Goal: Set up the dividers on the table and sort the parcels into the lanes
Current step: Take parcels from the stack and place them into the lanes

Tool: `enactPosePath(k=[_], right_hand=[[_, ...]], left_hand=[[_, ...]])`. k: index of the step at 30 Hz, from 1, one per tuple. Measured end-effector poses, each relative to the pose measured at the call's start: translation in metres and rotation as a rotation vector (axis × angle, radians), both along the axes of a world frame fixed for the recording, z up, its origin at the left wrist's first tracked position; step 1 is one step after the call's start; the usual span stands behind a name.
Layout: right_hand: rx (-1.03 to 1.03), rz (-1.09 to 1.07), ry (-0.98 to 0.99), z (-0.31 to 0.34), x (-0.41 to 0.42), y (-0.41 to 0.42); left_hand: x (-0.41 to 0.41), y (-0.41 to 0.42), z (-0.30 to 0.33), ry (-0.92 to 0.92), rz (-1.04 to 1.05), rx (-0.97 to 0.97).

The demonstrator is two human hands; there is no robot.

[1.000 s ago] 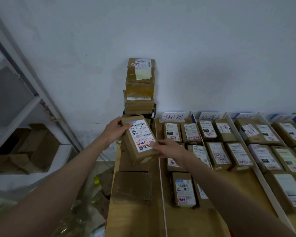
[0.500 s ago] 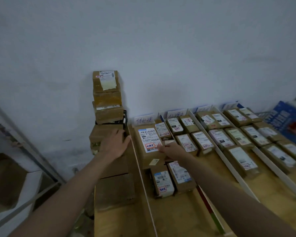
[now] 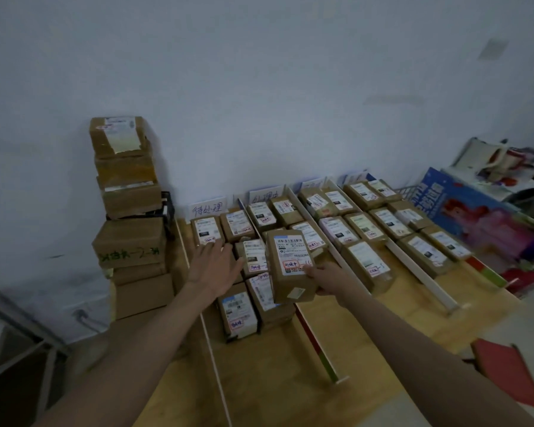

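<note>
Gripping a labelled parcel (image 3: 291,266) by its near right edge, the right hand (image 3: 330,280) holds it above the lane's other parcels (image 3: 253,257); the left hand (image 3: 213,266) hovers spread flat, empty, beside it

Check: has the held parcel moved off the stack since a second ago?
Yes. The parcel went right, away from the box stack, over the lanes, held by the right hand.

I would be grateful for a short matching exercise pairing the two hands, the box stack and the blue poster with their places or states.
Things:
1. left hand
2. right hand
3. box stack
4. blue poster

Places or states:
A. far right, beside the table
B. grips a labelled parcel
C. open, flat over the leftmost lane
D. left of the lanes, against the wall

Pairs: 1-C, 2-B, 3-D, 4-A
</note>
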State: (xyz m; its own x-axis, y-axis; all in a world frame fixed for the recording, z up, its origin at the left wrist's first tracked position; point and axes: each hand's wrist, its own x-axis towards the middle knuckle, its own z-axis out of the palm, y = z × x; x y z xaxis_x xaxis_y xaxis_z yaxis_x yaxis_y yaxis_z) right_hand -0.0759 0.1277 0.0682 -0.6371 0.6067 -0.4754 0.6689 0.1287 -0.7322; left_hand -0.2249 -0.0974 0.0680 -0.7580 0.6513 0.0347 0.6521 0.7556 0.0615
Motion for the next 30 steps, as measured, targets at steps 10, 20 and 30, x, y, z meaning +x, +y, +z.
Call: enactPosePath(k=[10,20,30], right_hand=[[0.001,0.117,-0.027,-0.028,0.059,0.092],[-0.021,0.226,-0.055,-0.077,0.082,0.143],[-0.081,0.302,-0.108,-0.11,0.03,0.15]], left_hand=[[0.087,0.081,-0.031,-0.064,0.109,-0.021],[0.141,0.114,-0.055,-0.064,0.276,-0.003],[0.104,0.122,-0.076,-0.061,0.356,-0.005]])
